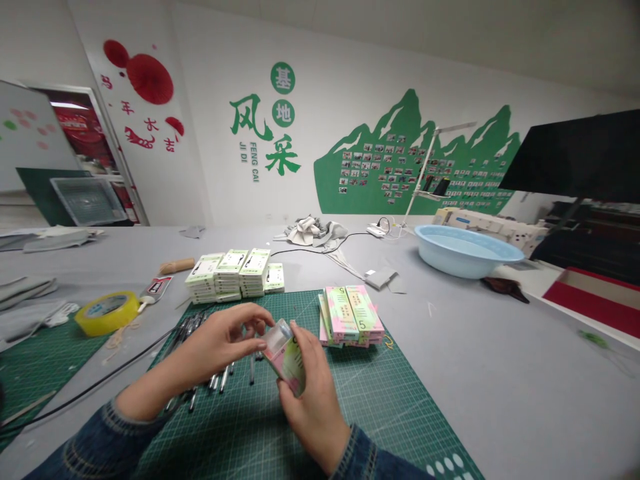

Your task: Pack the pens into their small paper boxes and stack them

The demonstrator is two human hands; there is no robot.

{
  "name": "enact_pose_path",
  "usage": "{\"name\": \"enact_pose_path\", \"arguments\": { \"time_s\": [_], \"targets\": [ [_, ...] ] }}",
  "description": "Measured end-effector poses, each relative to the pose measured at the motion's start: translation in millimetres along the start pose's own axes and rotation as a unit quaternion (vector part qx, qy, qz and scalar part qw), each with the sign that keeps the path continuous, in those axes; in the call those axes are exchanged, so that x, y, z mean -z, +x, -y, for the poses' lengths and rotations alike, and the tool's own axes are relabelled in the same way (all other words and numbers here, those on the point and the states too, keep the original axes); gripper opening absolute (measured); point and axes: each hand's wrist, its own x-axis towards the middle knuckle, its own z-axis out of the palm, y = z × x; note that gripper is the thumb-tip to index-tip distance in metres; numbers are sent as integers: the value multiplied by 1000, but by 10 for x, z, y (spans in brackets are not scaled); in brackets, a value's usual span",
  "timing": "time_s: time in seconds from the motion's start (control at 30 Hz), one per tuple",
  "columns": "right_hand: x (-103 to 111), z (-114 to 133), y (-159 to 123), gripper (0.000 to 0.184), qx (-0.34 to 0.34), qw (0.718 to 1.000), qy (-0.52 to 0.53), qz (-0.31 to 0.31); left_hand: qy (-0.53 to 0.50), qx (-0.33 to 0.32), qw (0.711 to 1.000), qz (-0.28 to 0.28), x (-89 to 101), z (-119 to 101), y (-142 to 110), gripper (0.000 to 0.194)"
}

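My right hand (317, 393) is wrapped round a small pink-and-green box (293, 365), tilted above the green cutting mat (380, 407). A clear, whitish plastic piece (277, 337) shows at the box's upper end; whether it sticks out or lies against it I cannot tell. My left hand (233, 337) has its thumb and curled fingertips closed at that end. Black and clear pens (220, 380) lie loose beneath my left forearm. To the right of the hands, similar pink-and-green boxes (353, 313) are stacked on the mat.
White-and-green boxes (230, 273) stand in stacks at the mat's back edge. Left of them lie yellow tape (107, 313) and a brown roll (177, 266). A blue basin (465, 250) sits back right, near a sewing machine (493, 227). Crumpled cloth (315, 231) and a cable lie behind.
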Motion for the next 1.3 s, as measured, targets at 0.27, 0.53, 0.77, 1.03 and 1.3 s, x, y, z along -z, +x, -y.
{"name": "enact_pose_path", "arguments": {
  "time_s": [0.27,0.53,0.77,1.03,1.3],
  "targets": [
    [-8,-2,-1,94,5,1000,-12,0,55,-24,998,-9,-47,79,23,12],
    [-26,-45,-23,94,7,1000,-22,-4,142,-61,988,-22,-214,54,-36,13],
    [-25,-21,-9,94,13,1000,-12,-10,177,-78,976,-98,-257,6,-93,44],
    [-57,-44,-7,91,9,1000,11,-15,222,-111,964,-98,-577,92,-177,53],
    [3,17,10,91,-12,1000,26,-13,196,-121,954,-193,-632,105,-243,41]
  ]
}}
